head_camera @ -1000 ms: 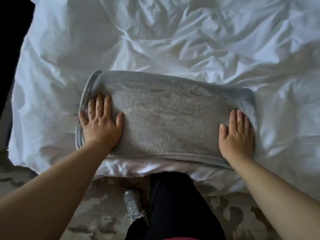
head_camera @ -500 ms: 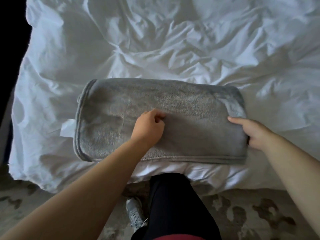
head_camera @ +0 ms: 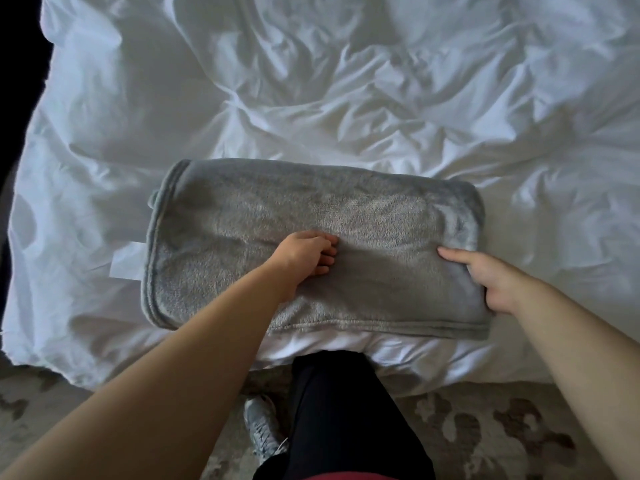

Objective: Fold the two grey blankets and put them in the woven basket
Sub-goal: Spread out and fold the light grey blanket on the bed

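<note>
The grey blanket (head_camera: pixel 381 216) is lying as a long folded strip near the front edge of the bed (head_camera: pixel 311 98). The right hand (head_camera: pixel 498 285) is gripping its right end, thumb on top and fingers tucked beneath. The left hand (head_camera: pixel 304 252) is resting mid-strip with fingers curled; I cannot tell whether it is pinching the fleece. If the middle is not being pinned firmly, the layers risk sliding and skewing the next fold. The basket is not showing.

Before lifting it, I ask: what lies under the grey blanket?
White bedding lies under the blanket; a white tag shows at its left edge. The right hand reaches beneath its right end. The rest is covered.
</note>
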`<action>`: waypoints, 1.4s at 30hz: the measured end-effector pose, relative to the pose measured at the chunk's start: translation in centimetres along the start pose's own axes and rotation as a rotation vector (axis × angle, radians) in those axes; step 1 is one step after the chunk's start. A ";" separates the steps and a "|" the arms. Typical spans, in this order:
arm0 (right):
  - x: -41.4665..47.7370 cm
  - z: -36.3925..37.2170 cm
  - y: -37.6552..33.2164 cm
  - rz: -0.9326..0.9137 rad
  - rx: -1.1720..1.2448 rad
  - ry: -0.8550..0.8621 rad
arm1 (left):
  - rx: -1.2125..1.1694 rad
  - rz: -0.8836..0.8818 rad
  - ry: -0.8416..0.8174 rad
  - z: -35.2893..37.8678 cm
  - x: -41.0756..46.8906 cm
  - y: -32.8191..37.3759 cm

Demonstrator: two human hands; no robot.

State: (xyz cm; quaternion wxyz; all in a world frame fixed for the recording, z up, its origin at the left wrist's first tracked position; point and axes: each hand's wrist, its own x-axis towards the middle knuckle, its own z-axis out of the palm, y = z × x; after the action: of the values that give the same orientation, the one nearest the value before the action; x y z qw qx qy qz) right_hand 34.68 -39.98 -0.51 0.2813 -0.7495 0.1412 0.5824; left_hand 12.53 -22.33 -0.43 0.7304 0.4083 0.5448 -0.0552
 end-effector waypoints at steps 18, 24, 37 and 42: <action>-15.4 19.2 -7.5 -0.508 -0.478 -0.249 | -0.564 -0.011 -0.283 -5.4 -2.8 -2.7; -13.7 32.7 -4.6 -0.432 -0.783 -0.280 | -1.132 0.057 0.210 -14.2 -4.9 -6.2; -11.8 30.8 -5.4 -0.467 -0.678 -0.162 | 0.224 0.149 0.563 -14.3 -8.1 -3.5; -10.4 26.3 -6.0 -0.546 -0.504 -0.095 | 0.343 0.275 0.488 -12.9 -7.7 -0.8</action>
State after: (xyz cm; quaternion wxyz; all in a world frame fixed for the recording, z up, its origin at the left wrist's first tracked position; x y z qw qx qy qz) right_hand 14.11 -20.99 6.63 0.2391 -0.7775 -0.2249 0.5365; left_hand -0.68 -17.19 4.71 0.4995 0.5964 0.6262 0.0523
